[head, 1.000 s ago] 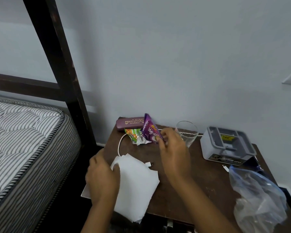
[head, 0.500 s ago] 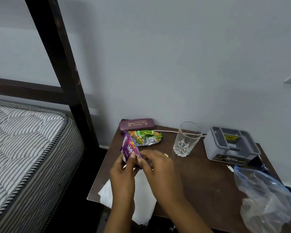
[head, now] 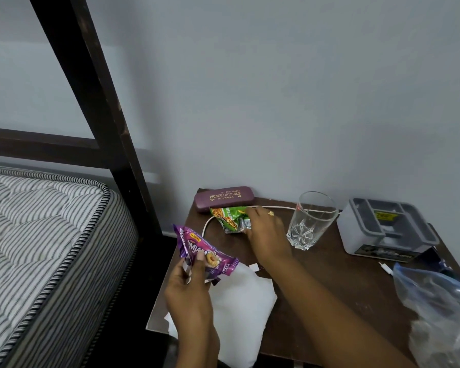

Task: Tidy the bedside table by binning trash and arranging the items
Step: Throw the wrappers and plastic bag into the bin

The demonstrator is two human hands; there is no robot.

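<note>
**A:** ok so the left hand (head: 189,290) is pinched shut on the crinkly purple biscuit wrapper (head: 205,254), held up off the front-left part of the dark wooden bedside table (head: 329,282). The right hand (head: 263,235) is curled down onto the crumpled green snack wrapper (head: 230,217) near the back edge; fingers are on it, but I can't tell if it's properly gripped.

**B:** what worries me is what sits around that green one. The white charging cable (head: 274,207) runs right behind it, and the clear cut-glass tumbler (head: 311,221) stands just beside that wrist.

**A:** yeah, snag the cable with the wrapper and it probably drags toward the glass. An elbow swing could tip it too.

**B:** also the maroon hard spectacle case (head: 225,199) at the back-left corner is touching the wrapper, might get nudged. And the white tissue sheet (head: 239,306) overhangs the front edge, looks ready to slide off.
</note>
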